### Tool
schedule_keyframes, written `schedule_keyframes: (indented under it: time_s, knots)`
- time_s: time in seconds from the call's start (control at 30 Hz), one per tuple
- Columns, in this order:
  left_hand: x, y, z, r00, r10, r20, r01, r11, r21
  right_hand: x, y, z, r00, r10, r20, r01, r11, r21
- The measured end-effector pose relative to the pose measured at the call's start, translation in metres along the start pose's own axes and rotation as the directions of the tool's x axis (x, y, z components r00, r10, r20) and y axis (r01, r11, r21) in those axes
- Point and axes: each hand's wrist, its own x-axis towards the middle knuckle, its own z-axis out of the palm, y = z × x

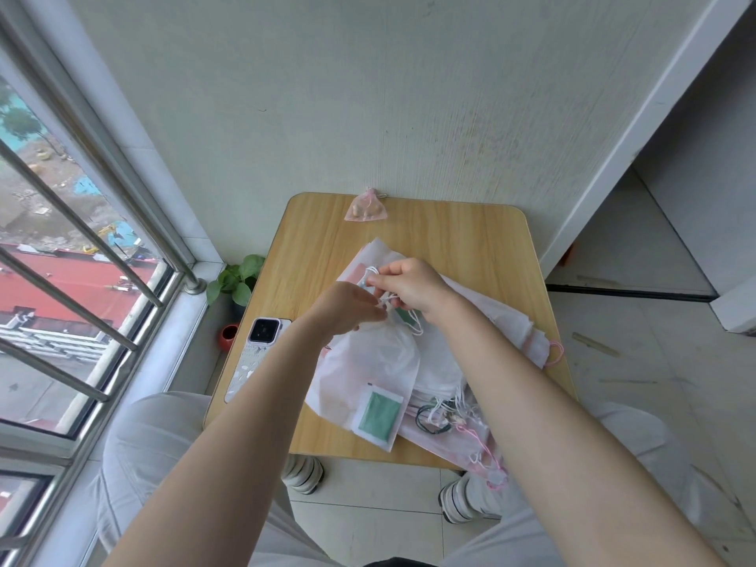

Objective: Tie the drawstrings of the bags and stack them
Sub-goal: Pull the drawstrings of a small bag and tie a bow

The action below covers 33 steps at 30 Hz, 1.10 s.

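A white drawstring bag (370, 362) with a green label lies on a small wooden table (470, 239), on top of a heap of white and pink bags (507, 321). My left hand (347, 306) pinches its white drawstring (370, 274) at the gathered neck. My right hand (409, 286) pinches the same cord just above, fingers curled round a loop. Loose cords (442, 415) trail at the table's front edge. A small pink organza bag (366, 208) sits tied at the far edge.
A phone (257, 354) lies at the table's left edge. A potted plant (235, 280) and a red cup (227, 337) stand on the floor by the window. A wall is directly behind the table. My knees flank the table.
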Motion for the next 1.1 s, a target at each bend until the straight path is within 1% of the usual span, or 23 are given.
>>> schedule_keyframes:
  time_s: [0.07, 0.1, 0.17, 0.23, 0.3, 0.33, 0.4, 0.43, 0.5, 0.57, 0.67, 0.77, 0.83, 0.87, 0.93, 0.97, 1.0, 1.1]
  knots:
    - [0.004, 0.000, 0.000, 0.997, -0.025, -0.073, 0.017, 0.995, -0.099, 0.001, -0.003, -0.001, 0.999, -0.044, -0.014, 0.045, 0.999, 0.019]
    - [0.005, 0.000, 0.000, 0.995, -0.035, -0.088, 0.022, 0.989, -0.143, 0.002, -0.004, -0.001, 0.998, -0.057, -0.023, 0.058, 0.998, 0.024]
    - [0.005, -0.001, -0.002, 0.997, -0.044, -0.068, 0.027, 0.972, -0.235, 0.004, -0.002, -0.002, 0.996, -0.060, -0.059, 0.062, 0.998, 0.032]
    - [0.007, -0.005, -0.003, 0.998, -0.044, -0.039, 0.032, 0.958, -0.283, 0.008, 0.003, -0.005, 0.993, -0.042, -0.113, 0.040, 0.999, -0.026]
    - [0.009, -0.011, -0.003, 0.995, -0.083, -0.055, 0.064, 0.955, -0.290, 0.010, 0.008, -0.011, 0.994, -0.010, -0.112, -0.012, 0.980, -0.201]
    - [0.010, -0.014, -0.003, 0.990, -0.118, -0.077, 0.090, 0.952, -0.293, 0.010, 0.011, -0.014, 0.997, 0.029, -0.075, -0.051, 0.947, -0.318]
    - [0.013, -0.019, -0.003, 0.974, -0.191, -0.121, 0.147, 0.941, -0.304, 0.007, 0.014, -0.018, 0.988, 0.150, 0.024, -0.113, 0.830, -0.546]
    - [0.013, -0.020, -0.003, 0.967, -0.217, -0.130, 0.168, 0.936, -0.310, 0.004, 0.016, -0.018, 0.977, 0.204, 0.065, -0.119, 0.769, -0.628]
    - [0.013, -0.022, -0.001, 0.961, -0.241, -0.133, 0.187, 0.926, -0.327, 0.003, 0.020, -0.015, 0.956, 0.269, 0.116, -0.102, 0.677, -0.729]
    - [0.013, -0.021, 0.002, 0.966, -0.222, -0.136, 0.168, 0.930, -0.326, 0.003, 0.022, -0.011, 0.953, 0.271, 0.131, -0.073, 0.631, -0.772]
    - [0.013, -0.020, 0.004, 0.973, -0.165, -0.161, 0.103, 0.937, -0.333, 0.005, 0.025, -0.004, 0.967, 0.231, 0.108, -0.062, 0.625, -0.778]
    - [0.013, -0.015, 0.008, 0.987, -0.113, -0.118, 0.059, 0.921, -0.386, 0.004, 0.019, 0.005, 0.976, 0.198, 0.089, -0.055, 0.623, -0.780]
    - [0.011, -0.013, 0.010, 0.995, -0.080, -0.055, 0.044, 0.877, -0.478, 0.006, 0.015, 0.008, 0.983, 0.166, 0.081, -0.053, 0.674, -0.737]
    - [0.010, -0.013, 0.011, 0.997, -0.073, -0.030, 0.045, 0.839, -0.542, 0.006, 0.014, 0.008, 0.986, 0.148, 0.081, -0.047, 0.701, -0.712]
    - [0.010, -0.016, 0.011, 0.996, -0.091, 0.001, 0.069, 0.749, -0.659, 0.006, 0.014, 0.006, 0.985, 0.145, 0.092, -0.049, 0.750, -0.660]
    - [0.011, -0.018, 0.009, 0.994, -0.108, 0.008, 0.084, 0.721, -0.688, 0.006, 0.015, 0.003, 0.983, 0.155, 0.103, -0.058, 0.781, -0.621]
    - [0.011, -0.021, 0.008, 0.992, -0.125, 0.009, 0.096, 0.715, -0.692, 0.006, 0.016, 0.000, 0.980, 0.163, 0.116, -0.068, 0.816, -0.574]
    - [0.012, -0.026, 0.007, 0.986, -0.165, 0.007, 0.130, 0.753, -0.645, 0.005, 0.011, -0.008, 0.983, 0.154, 0.105, -0.100, 0.911, -0.400]
